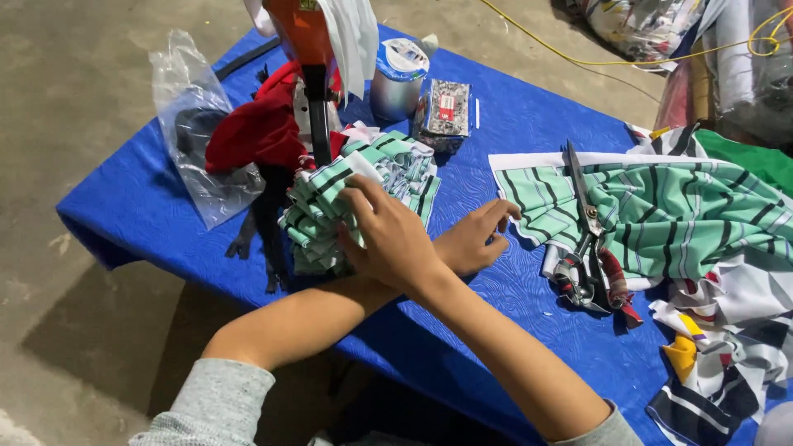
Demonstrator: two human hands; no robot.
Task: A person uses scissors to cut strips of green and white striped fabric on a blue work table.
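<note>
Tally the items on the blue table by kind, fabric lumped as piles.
Striped green fabric piles: 2 (cut stack under the right hand; flat sheet near the left hand)
Red cloth: 1
Scissors: 1
Plastic bag: 1
Tape roll: 1
Small printed packet: 1
Total: 7

A table under a blue patterned cloth point(149, 206) stands on a bare grey concrete floor point(74, 91)
</note>
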